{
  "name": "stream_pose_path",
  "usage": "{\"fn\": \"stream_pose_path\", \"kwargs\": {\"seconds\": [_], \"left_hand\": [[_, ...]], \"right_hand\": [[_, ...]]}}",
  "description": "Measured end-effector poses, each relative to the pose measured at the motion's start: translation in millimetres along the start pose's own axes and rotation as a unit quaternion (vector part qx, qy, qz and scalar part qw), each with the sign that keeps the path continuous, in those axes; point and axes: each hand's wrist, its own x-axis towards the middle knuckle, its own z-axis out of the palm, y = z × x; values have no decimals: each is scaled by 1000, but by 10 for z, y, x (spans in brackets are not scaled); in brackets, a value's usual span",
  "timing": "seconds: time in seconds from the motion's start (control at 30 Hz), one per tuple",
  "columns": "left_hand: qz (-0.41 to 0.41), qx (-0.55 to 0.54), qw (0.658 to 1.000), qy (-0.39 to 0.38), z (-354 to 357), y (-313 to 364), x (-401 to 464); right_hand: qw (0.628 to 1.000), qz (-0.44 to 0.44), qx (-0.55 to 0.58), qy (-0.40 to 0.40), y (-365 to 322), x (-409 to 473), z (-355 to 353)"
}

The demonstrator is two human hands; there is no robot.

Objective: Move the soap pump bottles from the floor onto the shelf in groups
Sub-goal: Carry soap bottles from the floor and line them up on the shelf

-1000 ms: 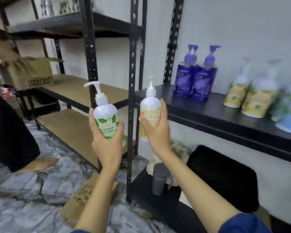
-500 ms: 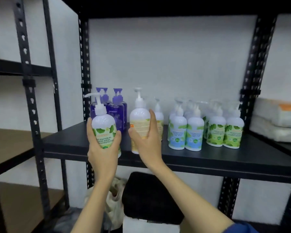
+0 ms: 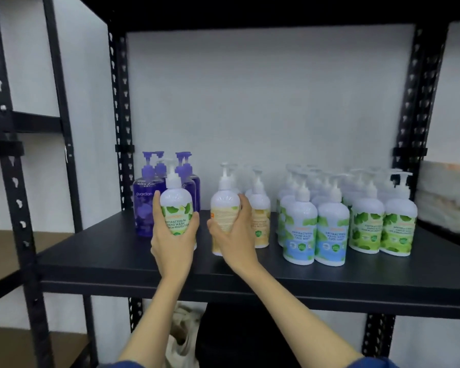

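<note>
Black shelf (image 3: 117, 258) already holds purple, yellow, blue and green groups; left hand (image 3: 173, 243) grasps green-label bottle (image 3: 176, 208), right hand (image 3: 233, 235) grasps yellow-label bottle (image 3: 223, 208), neither yet let go.

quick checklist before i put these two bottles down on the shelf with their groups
1. Left hand grips the green-label bottle: ok.
2. Right hand grips the yellow-label bottle: ok.
3. Yellow-label bottle beside the yellow group: ok.
4. Green-label bottle near the green group: not ok, it is in front of the purple bottles.
5. Bare shelf in front of the groups: ok.
6. Held bottles touching the shelf: cannot tell.
</note>
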Motion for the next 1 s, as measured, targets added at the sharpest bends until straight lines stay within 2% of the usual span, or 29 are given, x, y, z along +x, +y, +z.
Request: {"fn": "stream_pose_path", "kwargs": {"seconds": [0.13, 0.47, 0.63, 0.83, 1.0], "left_hand": [[6, 2, 1000, -6, 7, -28, -5], [21, 24, 999, -8, 7, -53, -12], [28, 31, 999, -7, 11, -56, -11], [34, 42, 999, -7, 9, -49, -30], [26, 39, 999, -1, 14, -46, -28]], "right_hand": [[998, -12, -50, -31, 68, 105, 38], [996, 24, -84, -2, 126, 165, 88], [994, 16, -100, 33, 127, 144, 46], [973, -26, -213, 91, 98, 104, 36], [983, -3, -161, 91, 118, 132, 23]]}}
